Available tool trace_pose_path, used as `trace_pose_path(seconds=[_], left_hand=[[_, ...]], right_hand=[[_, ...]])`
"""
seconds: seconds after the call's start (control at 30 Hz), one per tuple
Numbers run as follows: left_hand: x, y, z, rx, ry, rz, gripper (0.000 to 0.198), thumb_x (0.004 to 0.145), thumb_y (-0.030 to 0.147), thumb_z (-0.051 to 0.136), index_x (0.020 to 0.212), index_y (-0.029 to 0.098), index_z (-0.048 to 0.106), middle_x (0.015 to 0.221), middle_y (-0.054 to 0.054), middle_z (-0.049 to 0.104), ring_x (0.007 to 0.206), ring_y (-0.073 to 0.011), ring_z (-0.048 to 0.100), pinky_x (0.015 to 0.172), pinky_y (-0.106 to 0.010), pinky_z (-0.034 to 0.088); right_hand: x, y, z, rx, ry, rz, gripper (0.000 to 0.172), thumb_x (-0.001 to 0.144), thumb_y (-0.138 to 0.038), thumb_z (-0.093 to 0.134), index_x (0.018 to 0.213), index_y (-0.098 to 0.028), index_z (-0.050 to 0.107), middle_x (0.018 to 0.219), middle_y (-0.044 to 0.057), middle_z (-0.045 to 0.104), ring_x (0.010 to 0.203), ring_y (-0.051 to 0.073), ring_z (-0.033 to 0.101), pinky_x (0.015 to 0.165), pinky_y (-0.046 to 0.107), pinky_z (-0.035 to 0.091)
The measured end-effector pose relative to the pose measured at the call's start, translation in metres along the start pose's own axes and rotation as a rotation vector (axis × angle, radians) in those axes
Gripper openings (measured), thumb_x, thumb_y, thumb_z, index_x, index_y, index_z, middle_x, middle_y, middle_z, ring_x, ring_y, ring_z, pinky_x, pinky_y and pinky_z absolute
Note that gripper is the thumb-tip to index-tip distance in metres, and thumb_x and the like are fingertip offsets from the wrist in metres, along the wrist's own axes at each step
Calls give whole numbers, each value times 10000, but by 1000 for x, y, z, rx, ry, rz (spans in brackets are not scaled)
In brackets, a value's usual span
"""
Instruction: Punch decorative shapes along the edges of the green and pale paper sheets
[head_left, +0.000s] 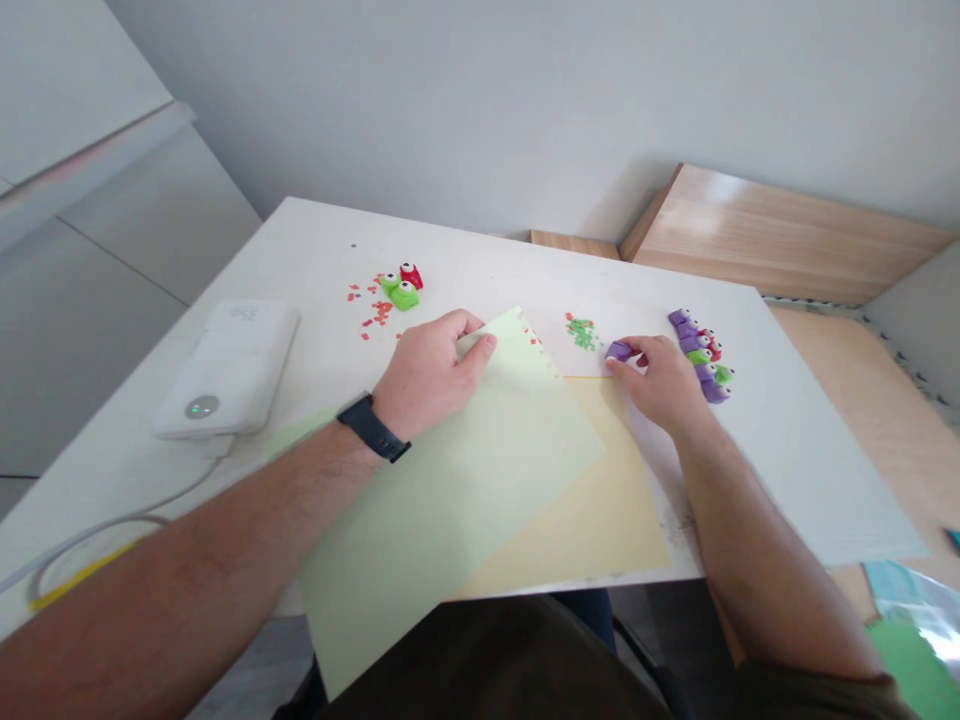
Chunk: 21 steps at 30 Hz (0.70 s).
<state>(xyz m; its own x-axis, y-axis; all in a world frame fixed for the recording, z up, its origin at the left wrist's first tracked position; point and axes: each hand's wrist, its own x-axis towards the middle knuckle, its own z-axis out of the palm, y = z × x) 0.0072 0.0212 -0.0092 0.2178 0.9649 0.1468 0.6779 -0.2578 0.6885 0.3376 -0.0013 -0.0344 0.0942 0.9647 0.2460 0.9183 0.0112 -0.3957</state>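
Note:
My left hand [442,365] pinches the top edge of a pale green sheet of paper [457,500] between thumb and fingers. A row of small punched holes runs along the sheet's upper right edge, with some red bits showing there. Under it lies a yellow sheet [600,510], partly covered. In my right hand [656,375] is a small purple paper punch [619,351], gripped between thumb and fingers just above the table and apart from the green sheet. Green paper bits [582,332] are heaped between the hands.
Several purple, red and green punches [701,358] stand in a cluster at right. Green and red punches [401,288] sit at back left beside red paper bits [381,313]. A white power bank [232,365] with a cable [180,490] lies at left on the white table [810,450].

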Motion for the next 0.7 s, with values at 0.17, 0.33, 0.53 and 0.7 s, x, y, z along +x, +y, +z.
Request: trace_pose_path(seconds=[0.17,0.33,0.53,0.7], left_hand=[[0,-1,-1,0,-5,0,309,981,488,551,1026,227,709,799,-16,746,651,-198,599,692,-352,400],[1,0,0,11,-11,-12,320,976,497,548,1034,227,709,733,-7,715,625,-203,584,661,-350,392],[0,0,0,3,-1,1,305,978,489,555,1025,230,708,766,-7,730,628,-193,584,672,-347,392],[0,-1,0,1,-3,10,312,980,491,548,1034,231,712,770,-14,735,642,-206,597,678,-350,397]], right_hand=[[0,-3,-5,58,125,74,384,913,-463,692,1182,-197,754,1082,136,744,836,256,649,857,455,529],[1,-2,-3,176,144,107,448,922,-529,676,1214,-196,740,1039,124,774,852,268,682,826,458,546],[1,-5,2,472,57,219,478,888,-598,713,1135,-191,752,1012,108,776,872,241,679,768,388,548],[2,-9,0,659,-38,315,412,917,-555,657,1102,-198,751,895,60,741,685,164,578,594,305,441]])
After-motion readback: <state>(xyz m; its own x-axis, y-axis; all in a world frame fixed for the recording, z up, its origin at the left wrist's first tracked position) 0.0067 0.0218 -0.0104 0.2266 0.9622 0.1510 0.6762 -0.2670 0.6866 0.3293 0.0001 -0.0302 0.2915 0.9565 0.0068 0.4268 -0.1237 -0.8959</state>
